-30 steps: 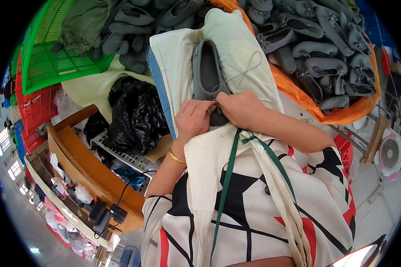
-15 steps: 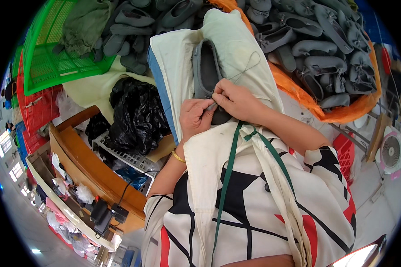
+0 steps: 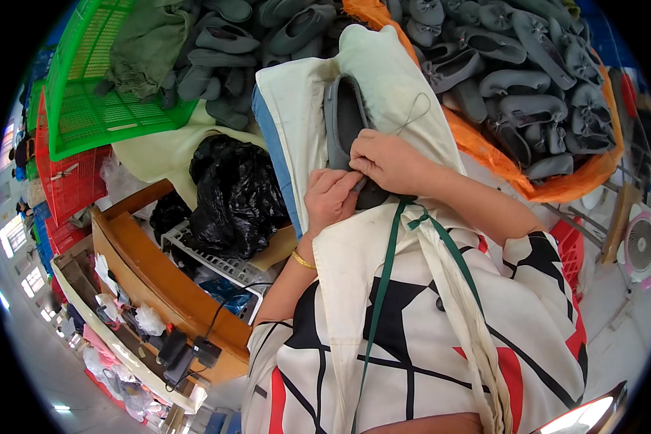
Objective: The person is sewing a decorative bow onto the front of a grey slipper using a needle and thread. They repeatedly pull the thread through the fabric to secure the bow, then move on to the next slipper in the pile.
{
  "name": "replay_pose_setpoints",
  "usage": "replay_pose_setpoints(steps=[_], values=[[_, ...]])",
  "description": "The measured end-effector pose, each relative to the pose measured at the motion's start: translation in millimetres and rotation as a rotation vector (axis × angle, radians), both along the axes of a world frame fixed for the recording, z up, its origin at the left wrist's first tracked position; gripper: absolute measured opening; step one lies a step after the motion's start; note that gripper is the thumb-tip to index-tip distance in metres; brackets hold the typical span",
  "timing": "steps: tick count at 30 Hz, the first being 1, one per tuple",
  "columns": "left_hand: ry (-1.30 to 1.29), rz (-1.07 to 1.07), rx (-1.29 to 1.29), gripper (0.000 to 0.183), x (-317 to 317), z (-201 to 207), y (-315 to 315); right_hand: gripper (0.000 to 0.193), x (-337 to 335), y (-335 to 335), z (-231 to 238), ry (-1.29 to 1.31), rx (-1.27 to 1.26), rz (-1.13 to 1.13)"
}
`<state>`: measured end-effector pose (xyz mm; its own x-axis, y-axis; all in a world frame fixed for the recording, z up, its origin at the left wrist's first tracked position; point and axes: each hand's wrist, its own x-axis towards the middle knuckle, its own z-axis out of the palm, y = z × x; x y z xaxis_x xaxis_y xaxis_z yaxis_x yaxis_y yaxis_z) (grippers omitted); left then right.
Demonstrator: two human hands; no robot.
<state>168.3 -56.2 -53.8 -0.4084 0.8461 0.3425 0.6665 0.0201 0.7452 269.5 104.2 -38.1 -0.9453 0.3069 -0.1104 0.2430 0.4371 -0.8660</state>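
A dark grey slip-on shoe [image 3: 332,123] lies on the pale cloth over my lap, its opening facing up and its toe toward me. My left hand [image 3: 330,201] is closed at the toe end, fingers and thumb gripping the shoe there. Against it, my right hand [image 3: 392,162] makes a pinch over the toe; whatever is between those fingertips is hidden. From behind the right hand a thin dark thread [image 3: 414,108] rises in a loose loop over the pale padded cloth [image 3: 387,65]. Both hands' fingertips meet, covering part of the toe.
An orange sack [image 3: 510,179] full of grey shoes with bows stands at the far right. More grey shoes [image 3: 224,40] pile up beside a green crate [image 3: 87,123] at the far left. Nearer on the left are a black plastic bag [image 3: 231,195] and a wooden drawer [image 3: 148,260].
The whole view has shifted slightly, so the scene sits a little right and lower. My fingertips have drawn closer together at the shoe's toe.
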Motion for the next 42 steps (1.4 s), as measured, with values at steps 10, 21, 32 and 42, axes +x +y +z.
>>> replay_pose_setpoints(steps=[10, 21, 32, 42], values=[[-0.012, 0.024, -0.05, 0.022, 0.6, 8.9, 4.0, 0.026, -22.0, 20.0, 38.6, -0.12, -0.853, -0.28], [-0.067, -0.094, -0.1, 0.021, -10.8, 12.8, 9.4, 0.021, 55.1, 182.9, 142.1, 1.252, -0.434, -0.984], [-0.053, -0.054, -0.226, 0.021, -12.2, 17.5, 7.2, 0.017, 27.1, 49.8, 12.4, 0.226, 0.366, 0.071], [-0.206, -0.05, -0.229, 0.017, -12.6, 14.2, 8.8, 0.009, 8.1, 33.8, -3.4, 0.313, 0.717, 0.135]])
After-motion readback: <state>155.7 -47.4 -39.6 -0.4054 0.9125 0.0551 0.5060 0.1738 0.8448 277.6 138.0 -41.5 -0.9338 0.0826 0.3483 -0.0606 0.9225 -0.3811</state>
